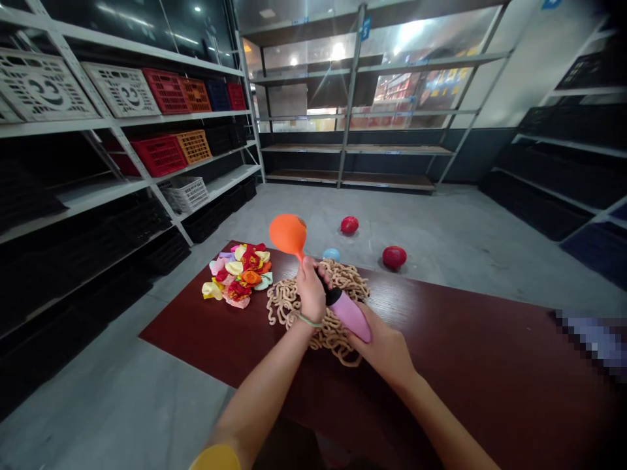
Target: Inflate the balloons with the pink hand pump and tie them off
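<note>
My left hand (312, 290) is closed round the neck of a partly inflated orange balloon (287, 234), where it meets the black end of a hand pump. Wrapped round the pink body of that balloon pump (351, 316) is my right hand (385, 343). Both hands are above a tangled pile of tan, cord-like coils (337, 336) on the dark red table (441, 333). To the left lies a heap of limp, many-coloured balloons (242, 274), some red with printed patterns. The nozzle inside the balloon neck is hidden by my left fingers.
Two red balloons (394, 257) rest on the grey floor beyond the table, and a light blue balloon (332, 254) shows behind its far edge. Shelves with plastic crates (164, 153) line the left side. A metal rack (343, 150) stands at the back.
</note>
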`<state>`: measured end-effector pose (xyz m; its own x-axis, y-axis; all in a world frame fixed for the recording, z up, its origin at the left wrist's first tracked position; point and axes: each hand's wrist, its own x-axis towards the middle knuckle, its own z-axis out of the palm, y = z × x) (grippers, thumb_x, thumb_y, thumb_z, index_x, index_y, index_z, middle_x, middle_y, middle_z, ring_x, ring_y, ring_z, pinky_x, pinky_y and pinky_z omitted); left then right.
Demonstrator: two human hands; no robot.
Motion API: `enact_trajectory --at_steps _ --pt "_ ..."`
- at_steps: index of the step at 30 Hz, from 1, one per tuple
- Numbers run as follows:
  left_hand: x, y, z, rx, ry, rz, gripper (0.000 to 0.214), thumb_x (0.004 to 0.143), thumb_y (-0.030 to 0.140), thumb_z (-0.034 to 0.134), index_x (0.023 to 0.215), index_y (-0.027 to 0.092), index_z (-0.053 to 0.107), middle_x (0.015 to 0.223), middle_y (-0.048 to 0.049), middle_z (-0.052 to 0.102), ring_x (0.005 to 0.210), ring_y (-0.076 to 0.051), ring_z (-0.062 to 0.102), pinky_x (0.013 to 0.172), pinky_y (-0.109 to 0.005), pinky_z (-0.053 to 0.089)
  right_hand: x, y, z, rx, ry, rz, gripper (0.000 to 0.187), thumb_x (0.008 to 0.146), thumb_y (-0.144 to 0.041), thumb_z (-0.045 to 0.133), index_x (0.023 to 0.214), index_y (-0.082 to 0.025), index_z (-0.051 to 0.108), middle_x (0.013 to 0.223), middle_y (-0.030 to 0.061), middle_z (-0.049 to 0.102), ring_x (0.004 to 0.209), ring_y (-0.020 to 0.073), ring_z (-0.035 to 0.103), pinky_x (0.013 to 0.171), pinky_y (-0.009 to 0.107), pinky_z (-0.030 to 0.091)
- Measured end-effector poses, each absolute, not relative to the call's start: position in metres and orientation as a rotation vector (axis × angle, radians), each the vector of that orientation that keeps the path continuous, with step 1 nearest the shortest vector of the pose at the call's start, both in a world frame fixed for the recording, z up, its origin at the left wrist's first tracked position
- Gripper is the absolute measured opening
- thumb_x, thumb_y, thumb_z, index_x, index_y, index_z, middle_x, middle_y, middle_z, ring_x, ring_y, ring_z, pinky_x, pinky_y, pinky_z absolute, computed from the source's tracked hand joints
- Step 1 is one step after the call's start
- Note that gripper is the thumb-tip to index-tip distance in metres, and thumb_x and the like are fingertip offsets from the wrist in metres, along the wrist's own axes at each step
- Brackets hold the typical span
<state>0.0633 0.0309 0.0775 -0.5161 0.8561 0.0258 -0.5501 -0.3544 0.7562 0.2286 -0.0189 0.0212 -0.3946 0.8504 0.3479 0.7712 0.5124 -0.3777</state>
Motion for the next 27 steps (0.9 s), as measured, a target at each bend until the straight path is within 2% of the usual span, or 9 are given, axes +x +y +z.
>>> enact_trajectory --at_steps 4,11,14,17,20,24,27 --pt "0.038 0.052 0.092 0.631 0.994 1.903 0.037 0.090 0.053 0.053 0.073 0.022 0.041 0.053 0.0069 0.041 0.038 -0.007 0.042 0.035 -0.017 0.031 0.228 -0.018 0.025 -1.302 -2.216 0.376 0.053 0.086 -0.041 0.060 0.136 -0.030 0.046 0.119 0.0039 0.071 0.093 0.0272 0.072 0.072 0.035 0.055" --pt "-0.026 0.086 0.151 0.660 1.031 2.048 0.031 0.093 0.047 0.049 0.076 0.022 0.042 0.055 0.0074 0.040 0.036 -0.006 0.039 0.033 -0.015 0.027 0.213 -0.028 0.024 -1.274 -2.154 0.500 0.055 0.084 -0.038 0.063 0.136 -0.024 0.049 0.120 0.0094 0.070 0.097 0.0294 0.071 0.081 0.040 0.054" --pt "-0.001 0.077 0.144 0.673 1.007 2.018 0.032 0.091 0.050 0.051 0.078 0.022 0.042 0.056 0.0080 0.040 0.037 -0.005 0.038 0.034 -0.014 0.026 0.210 -0.032 0.023 -1.269 -2.083 0.626 0.053 0.082 -0.035 0.064 0.132 -0.026 0.052 0.115 0.0074 0.071 0.097 0.0278 0.070 0.082 0.039 0.054" --pt "0.042 0.062 0.121 0.748 0.976 1.854 0.035 0.088 0.053 0.055 0.077 0.022 0.042 0.057 0.0070 0.044 0.039 -0.006 0.041 0.035 -0.016 0.030 0.213 -0.031 0.024 -1.308 -1.975 0.744 0.048 0.082 -0.035 0.063 0.129 -0.028 0.055 0.103 0.0048 0.074 0.090 0.0264 0.071 0.076 0.036 0.055" --pt "0.068 0.053 0.104 0.801 0.992 1.748 0.036 0.090 0.051 0.054 0.074 0.021 0.041 0.056 0.0063 0.045 0.039 -0.007 0.042 0.036 -0.017 0.032 0.218 -0.027 0.026 -1.318 -1.922 0.787 0.048 0.082 -0.037 0.063 0.128 -0.027 0.055 0.099 0.0040 0.074 0.086 0.0255 0.072 0.073 0.035 0.054" --pt "0.051 0.063 0.112 0.796 1.115 1.717 0.032 0.093 0.046 0.048 0.073 0.022 0.041 0.055 0.0064 0.042 0.037 -0.007 0.041 0.034 -0.018 0.030 0.217 -0.027 0.029 -1.273 -1.922 0.876 0.049 0.082 -0.038 0.063 0.129 -0.028 0.056 0.098 0.0043 0.073 0.084 0.0246 0.070 0.073 0.035 0.053" --pt "0.015 0.080 0.136 0.776 1.194 1.766 0.030 0.093 0.044 0.047 0.074 0.021 0.041 0.055 0.0064 0.043 0.036 -0.007 0.041 0.033 -0.017 0.029 0.210 -0.033 0.031 -1.261 -1.924 0.947 0.050 0.082 -0.039 0.063 0.129 -0.026 0.057 0.103 0.0047 0.072 0.089 0.0237 0.068 0.081 0.036 0.052"
